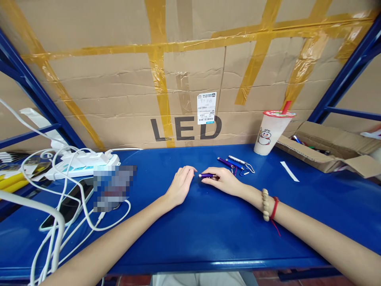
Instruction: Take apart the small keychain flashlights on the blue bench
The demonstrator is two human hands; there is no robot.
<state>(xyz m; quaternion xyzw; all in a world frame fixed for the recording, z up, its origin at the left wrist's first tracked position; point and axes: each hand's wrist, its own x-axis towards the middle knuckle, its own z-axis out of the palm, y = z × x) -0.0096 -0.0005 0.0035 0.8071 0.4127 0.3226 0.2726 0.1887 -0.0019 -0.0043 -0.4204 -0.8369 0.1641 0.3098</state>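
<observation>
My right hand (222, 180) is closed around a small purple keychain flashlight (205, 175), its silver end pointing left. My left hand (181, 183) is just left of that end, fingers bent and pressed together. Whatever its fingertips may hold is too small to make out; a slim gap separates it from the flashlight. Behind my right hand lie similar slim flashlights with clips: a purple one (225, 162), a blue one (235, 163) and a silver one (237, 159).
A drink cup (269, 133) with a red straw stands at the back right, beside an open cardboard box (315, 153). A white paper strip (289, 171) lies nearby. Left are a power strip (83, 165), tangled white cables and a phone (68, 204). A large carton (125, 91) closes the back.
</observation>
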